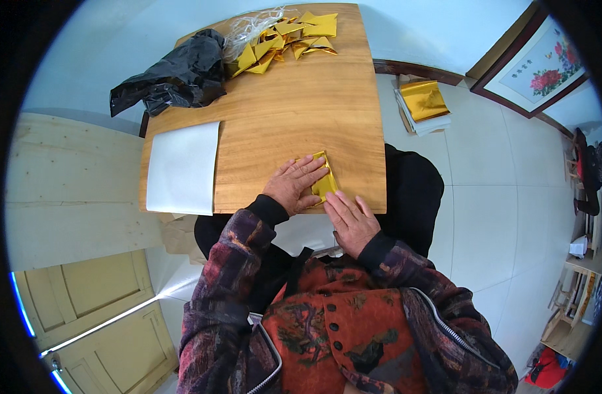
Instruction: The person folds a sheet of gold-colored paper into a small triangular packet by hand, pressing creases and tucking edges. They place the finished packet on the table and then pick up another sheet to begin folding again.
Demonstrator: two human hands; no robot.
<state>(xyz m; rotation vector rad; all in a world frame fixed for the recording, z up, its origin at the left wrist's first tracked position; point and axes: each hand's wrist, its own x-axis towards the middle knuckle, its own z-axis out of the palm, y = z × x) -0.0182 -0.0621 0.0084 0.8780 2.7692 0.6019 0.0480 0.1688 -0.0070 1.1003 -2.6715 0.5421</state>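
Observation:
A folded piece of gold foil paper [324,184] lies flat on the wooden table [294,111], close to its front edge. My left hand [294,184] rests on the foil with its fingers stretched out across it, covering its left part. At the lower edge of the foil lies my right hand [351,220], fingers extended and fingertips touching the paper. Neither hand grips anything. A white sheet [183,168] lies to the left of my hands on the tabletop.
At the far end sit a heap of folded gold paper pieces [268,49], a clear plastic bag [248,29] and a crumpled black plastic bag [186,73]. Right of the table, a gold sheet [422,100] tops a paper stack on the tiled floor [485,223].

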